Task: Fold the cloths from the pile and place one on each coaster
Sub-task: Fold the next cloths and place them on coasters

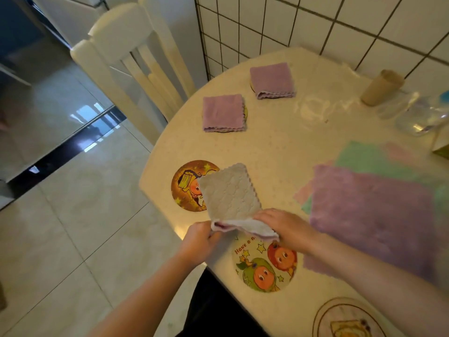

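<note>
Nearest to us, at the near edge of the surface (279,147), our left hand (199,242) and right hand (283,227) share one folded cloth (232,194): the left curls round its near-left corner, and the right lies over its near-right edge, with fingers that seem to pinch the fold, though we cannot see the thumb. The cloth's pale side faces up and a lilac layer shows along the near fold; it reaches up and away from the hands, its far corner hanging over the brown coaster (188,186). Taking that coaster as our landmark, the cloth covers its right-hand edge and sits mostly right of it, so we judge the coming move a short carry leftward, with the left hand the nearer one. Just near-right of the landmark lies a bare fruit coaster (264,266), partly under the held fold. Farther near-right a third coaster (349,319) shows at the bottom of the frame. Beyond the landmark, two folded purple cloths (223,112) (272,80) each rest on a coaster. Well to the landmark's right the pile (371,215) lies flat, purple uppermost.
</note>
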The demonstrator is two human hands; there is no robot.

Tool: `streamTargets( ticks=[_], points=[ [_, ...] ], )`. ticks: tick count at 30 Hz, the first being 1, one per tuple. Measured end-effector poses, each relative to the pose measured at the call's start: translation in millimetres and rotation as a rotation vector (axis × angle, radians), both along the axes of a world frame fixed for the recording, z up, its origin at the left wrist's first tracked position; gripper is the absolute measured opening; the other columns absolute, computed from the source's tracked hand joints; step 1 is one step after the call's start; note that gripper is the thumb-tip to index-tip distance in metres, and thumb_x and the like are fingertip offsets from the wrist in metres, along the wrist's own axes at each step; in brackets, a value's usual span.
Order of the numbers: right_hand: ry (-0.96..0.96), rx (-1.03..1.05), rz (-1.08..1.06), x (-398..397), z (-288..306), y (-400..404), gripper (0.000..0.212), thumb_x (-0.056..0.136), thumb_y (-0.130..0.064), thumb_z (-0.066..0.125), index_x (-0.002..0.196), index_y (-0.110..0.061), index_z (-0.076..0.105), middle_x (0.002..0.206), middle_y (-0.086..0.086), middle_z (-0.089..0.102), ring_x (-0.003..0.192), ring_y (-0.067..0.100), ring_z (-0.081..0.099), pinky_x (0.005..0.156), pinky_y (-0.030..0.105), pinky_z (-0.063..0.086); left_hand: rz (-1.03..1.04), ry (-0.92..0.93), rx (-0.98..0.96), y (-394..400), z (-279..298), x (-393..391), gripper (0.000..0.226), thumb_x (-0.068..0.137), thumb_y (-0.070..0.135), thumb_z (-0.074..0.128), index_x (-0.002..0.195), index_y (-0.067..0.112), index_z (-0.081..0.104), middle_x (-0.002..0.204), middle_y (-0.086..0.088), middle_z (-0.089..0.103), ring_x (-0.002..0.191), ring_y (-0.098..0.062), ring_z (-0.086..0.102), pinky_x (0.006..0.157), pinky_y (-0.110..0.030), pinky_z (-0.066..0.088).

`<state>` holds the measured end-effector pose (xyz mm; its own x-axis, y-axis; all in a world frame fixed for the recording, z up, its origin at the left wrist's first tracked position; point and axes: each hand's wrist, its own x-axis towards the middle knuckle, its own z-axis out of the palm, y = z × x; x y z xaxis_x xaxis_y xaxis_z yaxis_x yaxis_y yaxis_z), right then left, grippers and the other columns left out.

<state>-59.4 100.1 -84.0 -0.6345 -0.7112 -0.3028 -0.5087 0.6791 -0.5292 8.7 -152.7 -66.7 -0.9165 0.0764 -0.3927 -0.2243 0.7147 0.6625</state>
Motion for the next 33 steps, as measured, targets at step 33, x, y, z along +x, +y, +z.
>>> streamTargets(
  ticks=[33],
  points=[
    [0.101, 0.325, -0.487, -87, 16, -96, 0.047, 0.083, -0.025, 0.054, 0.125, -0.021, 0.033, 0.120, 0.000, 0.046, 0.100, 0.023, 0.052, 0.072, 0.037, 0.050, 0.499, -0.199, -0.083, -28, -4, -57, 0.025, 0.075, 0.039, 0.074, 0.083, 0.021, 0.057, 0.077, 0.007, 0.062, 0.071, -0.013, 0.058, 0.060, -0.032, 0.050]
  ],
)
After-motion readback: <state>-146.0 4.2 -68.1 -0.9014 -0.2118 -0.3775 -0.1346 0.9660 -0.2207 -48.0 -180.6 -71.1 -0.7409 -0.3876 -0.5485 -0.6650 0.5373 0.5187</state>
